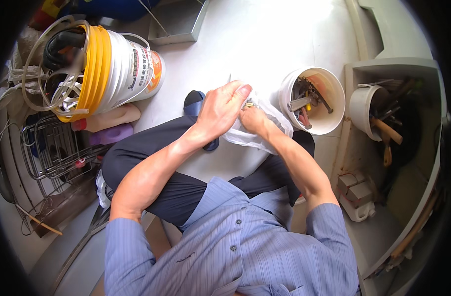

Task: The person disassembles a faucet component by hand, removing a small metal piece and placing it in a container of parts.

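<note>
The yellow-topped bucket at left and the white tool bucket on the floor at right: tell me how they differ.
Colour: the yellow-topped bucket has print on white below; the white tool bucket looks plain.
Contents: white cords, among others, in the yellow-topped bucket; metal tools in the white tool bucket.
Place: the white tool bucket is beside the plastic bag; the yellow-topped bucket stands farther off.
Both are open-topped.

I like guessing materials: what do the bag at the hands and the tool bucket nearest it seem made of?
Bag: apparently thin, slightly shiny plastic film, from its see-through, crinkled folds.
Tool bucket: probably smooth, hard plastic; its white wall looks evenly moulded.
</note>
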### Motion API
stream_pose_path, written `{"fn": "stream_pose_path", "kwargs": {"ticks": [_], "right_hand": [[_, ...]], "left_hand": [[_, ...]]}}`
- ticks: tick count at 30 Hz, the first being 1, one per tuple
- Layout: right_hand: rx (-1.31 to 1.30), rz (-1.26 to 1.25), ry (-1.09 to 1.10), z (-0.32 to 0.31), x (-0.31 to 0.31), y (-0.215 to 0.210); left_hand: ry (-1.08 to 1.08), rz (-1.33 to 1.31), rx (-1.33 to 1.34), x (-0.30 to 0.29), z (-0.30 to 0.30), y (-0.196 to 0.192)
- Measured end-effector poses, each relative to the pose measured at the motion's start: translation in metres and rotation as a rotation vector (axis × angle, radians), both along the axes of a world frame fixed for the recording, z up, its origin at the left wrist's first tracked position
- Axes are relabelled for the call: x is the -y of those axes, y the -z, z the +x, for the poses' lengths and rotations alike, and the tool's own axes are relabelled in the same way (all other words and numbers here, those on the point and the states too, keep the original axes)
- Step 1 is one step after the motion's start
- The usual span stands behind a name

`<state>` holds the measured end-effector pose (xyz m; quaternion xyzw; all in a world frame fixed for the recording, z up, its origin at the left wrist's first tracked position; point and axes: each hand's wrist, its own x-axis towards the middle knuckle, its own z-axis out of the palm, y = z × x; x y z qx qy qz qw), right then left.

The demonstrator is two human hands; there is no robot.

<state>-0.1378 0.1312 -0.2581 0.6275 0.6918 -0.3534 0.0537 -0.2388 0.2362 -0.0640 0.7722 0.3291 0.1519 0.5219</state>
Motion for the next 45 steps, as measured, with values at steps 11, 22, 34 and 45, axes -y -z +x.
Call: {"fn": "stream_pose_path", "kwargs": {"ticks": [11, 22, 34, 45], "right_hand": [[-0.296, 0.353, 0.719, 0.008, 0.013, 0.045], [-0.456, 0.432, 0.655, 0.06, -0.005, 0.045], [-0.369, 0.467, 0.637, 0.058, -0.013, 0.074], [-0.29, 0.557, 0.644, 0.055, -0.029, 0.113]], "left_hand": [[0.069, -0.103, -0.207, -0.008, -0.009, 0.003], [0.09, -0.034, -0.277, -0.023, -0.002, 0.007], [0.049, -0.159, -0.211, -0.015, 0.02, -0.011], [0.011, -0.173, -0.177, -0.021, 0.022, -0.004]]}}
